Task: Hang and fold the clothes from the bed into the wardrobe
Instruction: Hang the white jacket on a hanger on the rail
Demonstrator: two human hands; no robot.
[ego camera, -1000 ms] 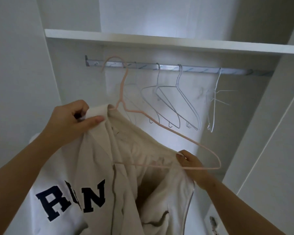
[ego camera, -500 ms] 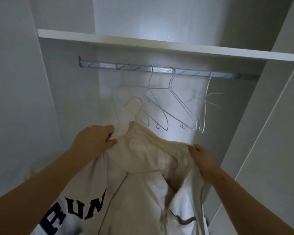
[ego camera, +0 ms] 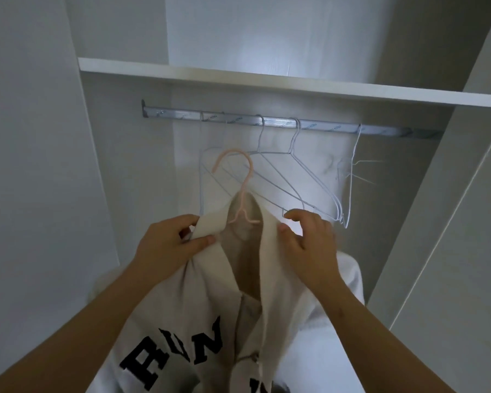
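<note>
- The person stands facing the open wardrobe (ego camera: 119, 180), both bare forearms reaching up from the bottom corners of the frame towards the centre.
- The cream jacket (ego camera: 210, 321) fills the lower middle of the frame. It hangs open down the front, with a zip running along the opening and big dark letters reading "RUN" across its left panel.
- The left hand (ego camera: 170, 245), just left of centre, pinches the left end of the jacket's ribbed collar. The thumb lies on the front of the band and the fingers are curled behind it.
- The right hand (ego camera: 309, 245), just right of centre, grips the right side of the collar. Its thumb tip presses on the band and its fingers are bent over the edge above.
- The pink hanger (ego camera: 242, 194) sits inside the neck of the jacket, between the two hands. Only its stem and the start of its shoulders show in the collar opening; the rest is hidden under the cloth.
- The pink hook points up and curls to the left. It is free in the air, well below the rail (ego camera: 323, 126), and touches nothing I can see.
- The metal rail runs across the upper middle of the frame under a white shelf (ego camera: 267, 80).
- Several white wire hangers (ego camera: 313, 180) hang bare on the rail, directly behind the pink hook and above the right hand, with one more turned edge-on further right.
</note>
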